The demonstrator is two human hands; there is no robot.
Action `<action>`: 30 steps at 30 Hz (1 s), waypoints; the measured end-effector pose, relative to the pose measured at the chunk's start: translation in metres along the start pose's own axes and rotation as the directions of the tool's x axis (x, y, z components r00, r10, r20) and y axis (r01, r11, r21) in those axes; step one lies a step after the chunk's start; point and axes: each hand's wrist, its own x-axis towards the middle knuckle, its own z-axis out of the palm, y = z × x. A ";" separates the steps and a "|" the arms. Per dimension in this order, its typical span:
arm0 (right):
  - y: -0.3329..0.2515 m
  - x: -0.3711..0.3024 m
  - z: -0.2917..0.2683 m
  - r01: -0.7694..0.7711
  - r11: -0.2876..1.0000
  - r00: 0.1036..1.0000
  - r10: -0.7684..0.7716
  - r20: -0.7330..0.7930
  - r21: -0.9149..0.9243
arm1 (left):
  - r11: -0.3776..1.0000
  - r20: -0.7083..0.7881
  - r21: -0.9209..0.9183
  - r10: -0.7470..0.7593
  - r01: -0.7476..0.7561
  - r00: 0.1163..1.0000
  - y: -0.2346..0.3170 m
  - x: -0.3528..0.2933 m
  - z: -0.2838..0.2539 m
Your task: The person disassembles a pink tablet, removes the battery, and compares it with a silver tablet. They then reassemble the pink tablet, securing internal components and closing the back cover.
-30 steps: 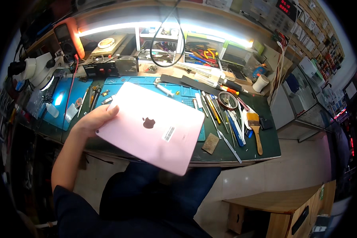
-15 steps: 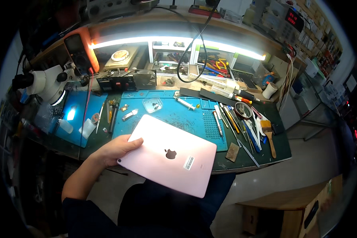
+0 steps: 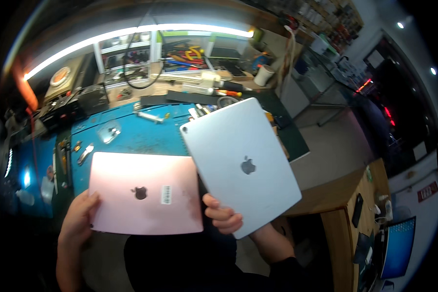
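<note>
A rose-pink tablet with a small white label is gripped at its left edge by my left hand, thumb lying on its back cover. To its right, my right hand holds a silver-grey tablet low on its left edge, fingers curled over the back cover. Both tablets show their backs, so their screens are hidden. The grey one stands tilted, its upper part above the bench; its left edge meets or slightly overlaps the pink one's right side. Behind the pink tablet spreads the blue work mat.
On the mat lie a clear small dish and a syringe. Pliers and other tools fill a shelf under the light strip. A wooden desk stands at the right, near a monitor.
My right hand has come into view holding the grey tablet. The pink tablet has swung to nearly level and moved left. The view has turned to the right.
</note>
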 end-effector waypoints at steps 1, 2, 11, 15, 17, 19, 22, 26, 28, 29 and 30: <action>-0.003 -0.002 -0.003 0.018 1.000 1.000 -0.018 0.010 0.002 | 0.999 0.038 -0.042 0.020 -0.018 0.999 -0.002 0.003 0.001; -0.004 -0.003 -0.005 0.048 0.999 0.999 -0.048 0.008 -0.004 | 0.996 0.066 -0.086 0.037 -0.031 0.997 -0.001 0.002 0.002; -0.013 -0.001 -0.010 0.257 0.965 0.965 -0.259 -0.039 -0.056 | 0.939 0.207 -0.333 0.164 -0.088 0.964 -0.009 0.009 -0.008; -0.021 0.002 -0.016 0.255 0.967 0.967 -0.255 0.006 -0.003 | 0.930 0.229 -0.359 0.162 -0.071 0.960 -0.017 0.014 -0.022; -0.020 0.007 -0.012 0.311 0.950 0.950 -0.311 -0.038 -0.011 | 0.934 0.229 -0.347 0.172 -0.085 0.958 -0.020 0.015 -0.026; -0.029 0.012 -0.015 0.304 0.953 0.953 -0.304 0.000 0.000 | 0.935 0.223 -0.339 0.186 -0.103 0.957 -0.021 0.013 -0.026; -0.034 0.018 -0.019 0.325 0.946 0.946 -0.325 0.025 0.010 | 0.927 0.216 -0.349 0.225 -0.140 0.950 -0.018 0.014 -0.016; -0.037 0.020 -0.013 0.333 0.942 0.943 -0.333 -0.019 0.049 | 0.916 0.189 -0.373 0.229 -0.146 0.955 -0.018 0.009 -0.012; -0.032 0.021 -0.011 0.363 0.931 0.932 -0.362 -0.015 0.046 | 0.920 0.191 -0.365 0.224 -0.143 0.956 -0.016 0.007 -0.014; -0.031 0.021 -0.011 0.378 0.925 0.926 -0.378 -0.014 0.040 | 0.924 0.194 -0.355 0.223 -0.144 0.955 -0.017 0.007 -0.014; -0.031 0.021 -0.013 0.378 0.925 0.926 -0.378 -0.008 0.042 | 0.928 0.197 -0.344 0.222 -0.145 0.955 -0.017 0.006 -0.015</action>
